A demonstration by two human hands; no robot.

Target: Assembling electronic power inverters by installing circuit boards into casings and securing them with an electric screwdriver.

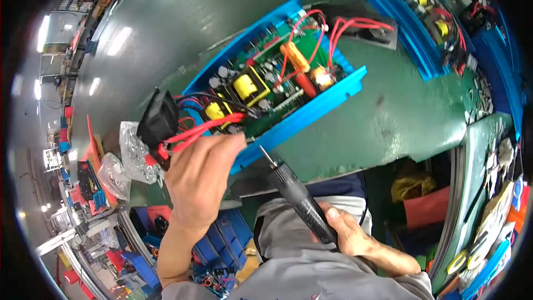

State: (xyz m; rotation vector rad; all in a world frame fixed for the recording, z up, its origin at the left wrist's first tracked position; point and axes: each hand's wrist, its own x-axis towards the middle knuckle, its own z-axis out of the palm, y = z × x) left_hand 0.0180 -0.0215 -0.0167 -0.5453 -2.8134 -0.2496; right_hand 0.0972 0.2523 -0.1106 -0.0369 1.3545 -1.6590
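Note:
An open blue metal housing (325, 104) with a green circuit board, yellow transformers and red wires lies at a slant on the table. My left hand (194, 175) is at its near left end, fingers bent and pressed together at the edge; what they pinch, if anything, is hidden. Beside that hand a black end panel (158, 116) stands tilted, joined to the board by red and black wires (208, 126). My right hand (345, 232) is wrapped round the rear of a black electric screwdriver (300, 200). Its bit points up toward the housing's near wall, just short of it.
The green table (411, 116) carries another blue housing (400, 28) with a board at the far right. A flat metal end plate (377, 34) lies behind the first housing. Clear plastic bags (136, 155) sit at left, blue bins (227, 236) below. Tape rolls (458, 262) lie right.

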